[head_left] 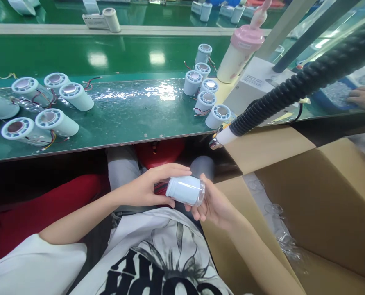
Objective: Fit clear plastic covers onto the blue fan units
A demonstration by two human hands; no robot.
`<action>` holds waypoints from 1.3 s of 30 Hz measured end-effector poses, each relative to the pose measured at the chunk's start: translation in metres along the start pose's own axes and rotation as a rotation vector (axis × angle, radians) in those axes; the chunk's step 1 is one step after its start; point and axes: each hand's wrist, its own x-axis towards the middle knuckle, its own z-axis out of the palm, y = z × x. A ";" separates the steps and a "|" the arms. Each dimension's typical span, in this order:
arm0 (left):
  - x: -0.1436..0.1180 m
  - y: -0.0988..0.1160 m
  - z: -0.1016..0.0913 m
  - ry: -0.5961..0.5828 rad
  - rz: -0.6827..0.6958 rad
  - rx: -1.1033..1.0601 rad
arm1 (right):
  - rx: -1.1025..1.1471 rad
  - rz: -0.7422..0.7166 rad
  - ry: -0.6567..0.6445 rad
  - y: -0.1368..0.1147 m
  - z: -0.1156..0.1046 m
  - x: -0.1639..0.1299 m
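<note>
Cylinder [182, 189] above lap, in front of bench [123, 112], on its side, held two-handed. Left hand [150, 186] part-curled round left end, fingers on far side, thumb on near side. Right hand [216, 203] half-closed round right end, on clear cover [201, 193]. More cylinders on bench: wired group [80, 99] at left, cluster [193, 85] at right near bottle [233, 61]. Hose [289, 84] slants above carton [326, 196]; clear plastic [283, 235] inside.
</note>
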 end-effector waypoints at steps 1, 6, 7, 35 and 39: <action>0.000 0.001 0.001 0.003 -0.013 -0.010 | 0.001 0.012 -0.009 0.000 -0.001 0.000; -0.002 0.012 0.004 0.042 -0.212 -0.143 | -0.181 -0.063 0.048 0.007 -0.010 0.002; -0.003 0.014 0.004 0.054 -0.260 -0.175 | -0.264 -0.161 0.122 0.010 -0.012 0.002; 0.020 -0.012 -0.012 -0.058 -0.182 -0.307 | -0.675 -1.199 0.363 0.034 -0.034 0.016; 0.052 -0.027 -0.021 -0.141 -0.153 -0.307 | -0.496 -1.219 0.450 0.030 -0.050 0.038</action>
